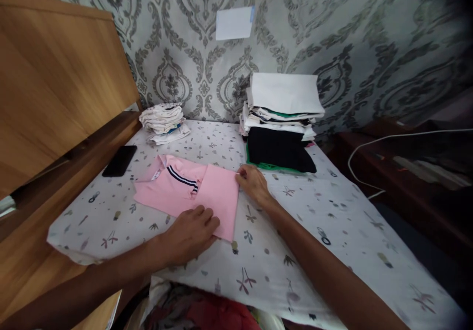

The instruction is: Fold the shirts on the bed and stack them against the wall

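A pink shirt [221, 192] with a navy-and-white striped band lies partly folded on the patterned white sheet, its collar end to the left and a folded panel to the right. My left hand [195, 231] rests at the shirt's near edge, fingers curled together on the cloth; its fingertips are partly hidden. At the far right corner of the folded panel, my right hand [253, 181] pinches the fabric between thumb and fingers. Just beyond that hand lies a folded black garment [279, 148] with green edging.
Behind the black garment rises a stack of folded clothes [284, 93], white on top. A smaller pile of light clothes [164, 123] and a black phone [120, 161] are at left. A wooden panel [62, 83] borders the left; red cloth [218, 313] shows below the front edge.
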`<state>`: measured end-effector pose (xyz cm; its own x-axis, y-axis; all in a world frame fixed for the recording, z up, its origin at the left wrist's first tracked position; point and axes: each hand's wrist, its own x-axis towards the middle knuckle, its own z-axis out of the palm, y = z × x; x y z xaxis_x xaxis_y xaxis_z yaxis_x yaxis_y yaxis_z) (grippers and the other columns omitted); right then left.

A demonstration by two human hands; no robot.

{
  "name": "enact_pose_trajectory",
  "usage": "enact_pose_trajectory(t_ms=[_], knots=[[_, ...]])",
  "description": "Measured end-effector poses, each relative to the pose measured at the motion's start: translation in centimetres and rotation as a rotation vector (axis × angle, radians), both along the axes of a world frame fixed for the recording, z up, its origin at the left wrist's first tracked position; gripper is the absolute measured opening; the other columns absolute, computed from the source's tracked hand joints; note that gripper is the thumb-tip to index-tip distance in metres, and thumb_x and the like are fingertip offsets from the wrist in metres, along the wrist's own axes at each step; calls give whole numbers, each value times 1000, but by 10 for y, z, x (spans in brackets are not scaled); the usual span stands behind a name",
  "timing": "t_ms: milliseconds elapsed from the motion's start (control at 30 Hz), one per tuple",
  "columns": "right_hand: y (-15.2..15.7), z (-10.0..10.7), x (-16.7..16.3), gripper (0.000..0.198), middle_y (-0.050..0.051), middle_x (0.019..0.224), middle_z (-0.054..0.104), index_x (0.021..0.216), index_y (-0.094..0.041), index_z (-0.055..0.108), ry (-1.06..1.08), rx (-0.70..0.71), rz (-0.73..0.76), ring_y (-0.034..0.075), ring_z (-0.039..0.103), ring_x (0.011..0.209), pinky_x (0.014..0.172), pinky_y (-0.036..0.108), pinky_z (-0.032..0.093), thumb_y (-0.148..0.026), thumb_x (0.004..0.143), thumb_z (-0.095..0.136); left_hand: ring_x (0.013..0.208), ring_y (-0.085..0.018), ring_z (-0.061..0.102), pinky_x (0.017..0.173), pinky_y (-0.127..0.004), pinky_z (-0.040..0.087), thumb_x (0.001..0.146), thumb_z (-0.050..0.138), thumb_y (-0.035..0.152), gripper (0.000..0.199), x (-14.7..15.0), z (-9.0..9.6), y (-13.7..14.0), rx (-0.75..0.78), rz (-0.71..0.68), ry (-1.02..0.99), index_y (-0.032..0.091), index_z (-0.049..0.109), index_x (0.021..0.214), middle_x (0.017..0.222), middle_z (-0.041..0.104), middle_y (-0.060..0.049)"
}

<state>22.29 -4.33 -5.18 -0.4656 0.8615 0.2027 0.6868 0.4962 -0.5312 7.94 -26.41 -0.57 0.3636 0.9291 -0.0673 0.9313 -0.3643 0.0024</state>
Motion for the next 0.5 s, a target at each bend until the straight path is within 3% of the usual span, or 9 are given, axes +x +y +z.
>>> enact_pose_trajectory(t_ms=[100, 200, 333, 500], knots=[[1, 5, -2, 16, 6, 95, 62, 91, -19, 63, -51, -50, -34, 21, 56, 88, 74, 31, 40, -31, 81, 58, 97, -27, 55, 72, -38, 52, 95, 52, 28, 14, 3, 0, 2, 30, -41, 17, 18, 53, 105, 105, 59, -10], [1, 11, -5, 17, 6, 91, 62, 79, -20, 60, -148, -80, -33, 21, 56, 86, 68, 29, 38, -37, 81, 60, 93, -29, 55, 65, -38, 50, 93, 50, 21, 13, 11, 0, 4, 52, -88, 57, 16, 53, 105, 103, 59, -12], [2, 17, -9, 14, 2, 76, 59, 67, -21, 54, -191, -93, -24, 18, 53, 75, 59, 28, 32, -28, 79, 58, 91, -30, 56, 61, -37, 49, 89, 54, 17, 24, 23, 4, 8, 72, -142, 94, 12, 53, 113, 103, 59, -15], [4, 19, -9, 15, -2, 65, 56, 63, -22, 49, -79, -136, -21, 15, 50, 65, 56, 27, 30, -24, 74, 59, 93, -29, 57, 64, -36, 51, 86, 61, 20, 37, 31, 10, 11, 53, -166, 109, 12, 50, 120, 107, 60, -17]])
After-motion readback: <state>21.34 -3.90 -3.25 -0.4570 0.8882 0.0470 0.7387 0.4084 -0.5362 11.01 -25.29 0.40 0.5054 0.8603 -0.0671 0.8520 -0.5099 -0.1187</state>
